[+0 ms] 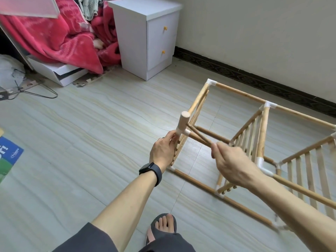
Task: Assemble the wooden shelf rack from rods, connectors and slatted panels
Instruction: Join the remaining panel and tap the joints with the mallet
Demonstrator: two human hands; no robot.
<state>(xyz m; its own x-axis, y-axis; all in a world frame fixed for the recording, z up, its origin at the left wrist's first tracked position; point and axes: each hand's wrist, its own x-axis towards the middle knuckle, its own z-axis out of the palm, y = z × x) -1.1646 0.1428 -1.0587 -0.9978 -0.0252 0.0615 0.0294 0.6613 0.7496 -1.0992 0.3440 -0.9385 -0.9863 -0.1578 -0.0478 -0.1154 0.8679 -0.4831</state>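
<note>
A pale tiled floor [91,124] fills the view. On it, right of centre and near the wall, the half-built wooden rack [240,92] lies on its side with slatted panels [250,135] set between its rods, and a white bedside cabinet [145,42] stands well behind it. The left hand [163,151], a dark watch [151,171] on its wrist, has its fingers curled round the rack's near upper corner at a white connector [181,132], below a short upright rod stub [183,120]. The right hand [234,160] is closed tightly round a rod [199,140] that reaches that same connector.
</note>
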